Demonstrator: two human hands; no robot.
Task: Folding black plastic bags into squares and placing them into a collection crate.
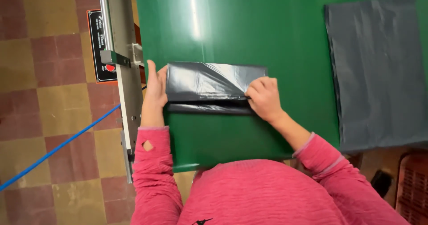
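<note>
Nearest the camera: pink ribbed sleeves [249,194], soft knit, with a small hole in the left one by the forearm.
Left hand [156,89]: laid flat against the left end of the folded bag, thumb up along its edge, fingers pressing the plastic rather than closed round it.
Right hand [264,98]: knuckles bent, fingertips pinching the right end of the folded bag where the flap meets the lower strip.
Folded bag [209,84]: dark grey glossy plastic, a long wrinkled rectangle lying on the table between both hands, with a narrower folded strip showing along its near edge.
Table [249,37]: smooth green surface with a pale streak of reflected light.
Metal rail [122,73]: grey bar along the table's left edge, carrying a small bracket.
Label plate [99,46]: black upright rectangle with a red border and a red spot, just left of the rail.
Bag stack [379,69]: flat grey plastic sheets, matte and creased, at the table's right, well apart from the hands.
Floor [44,73]: worn red and tan checked tiles, crossed by a blue cord [58,147].
</note>
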